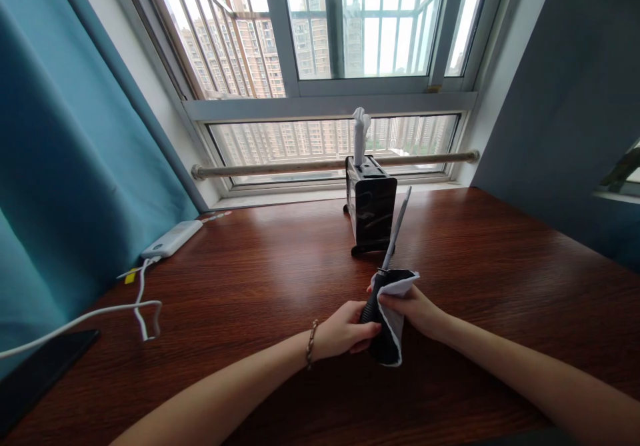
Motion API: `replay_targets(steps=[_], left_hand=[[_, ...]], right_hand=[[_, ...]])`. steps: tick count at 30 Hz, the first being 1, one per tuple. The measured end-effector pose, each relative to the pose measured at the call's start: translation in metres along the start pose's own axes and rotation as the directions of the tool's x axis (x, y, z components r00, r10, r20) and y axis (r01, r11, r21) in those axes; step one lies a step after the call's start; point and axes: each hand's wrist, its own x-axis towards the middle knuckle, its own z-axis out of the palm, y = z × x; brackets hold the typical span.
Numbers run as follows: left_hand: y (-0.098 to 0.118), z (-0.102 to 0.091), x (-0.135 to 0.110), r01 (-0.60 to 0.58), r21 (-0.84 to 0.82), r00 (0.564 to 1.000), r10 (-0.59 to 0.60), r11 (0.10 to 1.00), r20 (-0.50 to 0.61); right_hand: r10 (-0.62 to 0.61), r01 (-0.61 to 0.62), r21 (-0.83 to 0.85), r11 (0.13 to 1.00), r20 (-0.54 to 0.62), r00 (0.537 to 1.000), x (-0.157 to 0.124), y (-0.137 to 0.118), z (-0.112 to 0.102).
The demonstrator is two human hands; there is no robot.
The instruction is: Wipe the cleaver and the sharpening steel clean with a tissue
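Note:
My left hand [345, 329], with a beaded bracelet at the wrist, is closed round the ribbed black handle of a tool [396, 233]. A long, slender grey blade or shaft rises from that handle, tilted up and away to the right; its exact kind I cannot tell. My right hand [413, 306] pinches a cloth [395, 319], dark on one face and white on the other. The cloth is folded against the right side of the handle and hangs down below it. Some right-hand fingers are hidden behind the cloth and handle.
Behind the tool stands a black box-shaped holder [375, 209] with white tissue [359, 136] sticking up. A white power strip [173, 238] with a white cable [143, 293] lies left on the brown wooden table [270, 259]. A dark flat object [45, 373] is at lower left.

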Motion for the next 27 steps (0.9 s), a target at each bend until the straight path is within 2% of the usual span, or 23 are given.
replay_targets(steps=[3, 6, 10, 13, 15, 18, 22, 24, 27], left_hand=[[0.002, -0.001, -0.002, 0.004, -0.003, 1.000, -0.004, 1.000, 0.009], [0.005, -0.003, -0.004, 0.031, 0.002, 0.998, -0.031, 1.000, 0.053], [0.007, -0.005, -0.005, 0.039, -0.006, 0.996, -0.038, 0.999, 0.081], [0.008, -0.004, -0.005, 0.027, -0.016, 0.997, -0.026, 1.000, 0.077], [0.009, -0.003, -0.004, 0.021, -0.018, 0.997, -0.020, 1.000, 0.070], [0.009, -0.003, -0.003, 0.024, -0.021, 0.998, -0.023, 0.999, 0.053], [0.008, -0.005, -0.002, 0.059, -0.022, 0.995, -0.057, 0.998, 0.083], [0.009, -0.006, -0.002, 0.076, -0.019, 0.992, -0.073, 0.997, 0.100], [0.012, -0.005, -0.003, 0.081, -0.011, 0.991, -0.080, 0.997, 0.107]], right_hand=[[-0.095, 0.107, -0.152, 0.983, 0.087, 0.992, 0.000, -0.001, -0.002], [-0.193, 0.236, -0.318, 0.918, 0.160, 0.968, -0.001, -0.002, -0.007], [-0.239, 0.289, -0.404, 0.868, 0.171, 0.956, 0.000, -0.003, -0.015], [-0.312, 0.345, -0.505, 0.791, 0.152, 0.938, 0.004, -0.007, -0.015], [-0.336, 0.353, -0.520, 0.778, 0.130, 0.933, 0.007, -0.010, -0.014], [-0.288, 0.307, -0.444, 0.842, 0.112, 0.951, 0.010, -0.011, -0.014], [-0.127, 0.166, -0.325, 0.931, 0.138, 0.982, 0.010, -0.006, -0.016], [-0.070, 0.099, -0.209, 0.973, 0.143, 0.987, 0.007, -0.004, -0.014], [-0.020, 0.010, 0.061, 0.998, 0.159, 0.987, 0.003, 0.000, -0.008]])
